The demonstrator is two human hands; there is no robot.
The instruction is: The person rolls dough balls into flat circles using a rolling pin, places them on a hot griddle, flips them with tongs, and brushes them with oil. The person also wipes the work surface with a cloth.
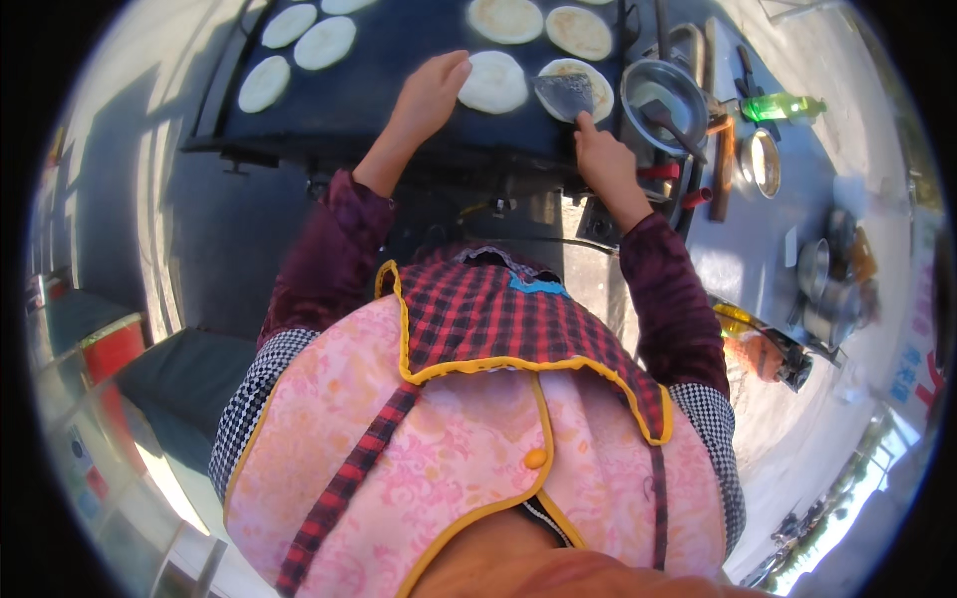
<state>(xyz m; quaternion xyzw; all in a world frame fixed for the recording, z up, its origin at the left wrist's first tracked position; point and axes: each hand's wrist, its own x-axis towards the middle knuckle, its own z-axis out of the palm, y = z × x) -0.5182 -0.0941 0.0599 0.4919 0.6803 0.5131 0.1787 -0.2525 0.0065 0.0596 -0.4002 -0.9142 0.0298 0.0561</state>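
Observation:
My right hand grips a wide metal spatula, its blade lying over a lightly browned flatbread on the black griddle. Beside the left edge of a paler round flatbread is my left hand. Its fingers lie close together and partly out of sight, so whether they touch the dough is unclear. Two browned flatbreads, one left of the other, lie farther back. Several white dough rounds sit at the griddle's left.
Right of the griddle stands a metal bowl with a dark spatula in it. A green bottle, a small metal bowl and stacked pots rest on the side table. Red handles jut out near my right forearm.

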